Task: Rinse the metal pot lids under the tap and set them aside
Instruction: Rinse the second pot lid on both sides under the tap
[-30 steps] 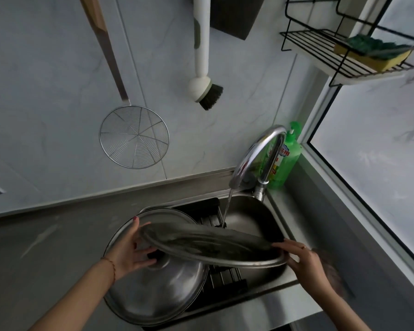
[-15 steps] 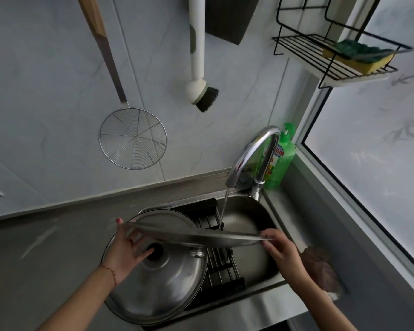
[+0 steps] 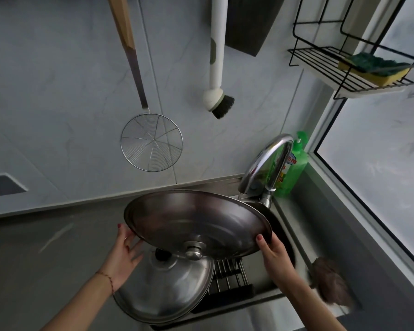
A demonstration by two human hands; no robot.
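Note:
I hold a large metal pot lid [image 3: 196, 223] over the sink, tilted so its domed top with the metal knob faces me. My left hand [image 3: 126, 253] grips its left rim and my right hand [image 3: 271, 253] grips its right rim. Its far edge reaches under the spout of the curved tap [image 3: 265, 163], where a thin stream of water falls. A second metal lid [image 3: 167, 292] with a dark knob rests below, on the left edge of the sink [image 3: 287, 235], partly hidden by the held lid.
A black wire rack [image 3: 230, 278] lies in the sink. A green soap bottle [image 3: 292, 170] stands behind the tap. A brown scrubber [image 3: 330, 280] lies on the right ledge. A wire skimmer [image 3: 151, 142] and a dish brush [image 3: 218, 99] hang on the wall, with a sponge shelf [image 3: 359, 70] above right.
The held lid has tipped from nearly flat to steeply tilted, far edge raised toward the tap, so its knob side now faces me. Both hands shifted along the rim.

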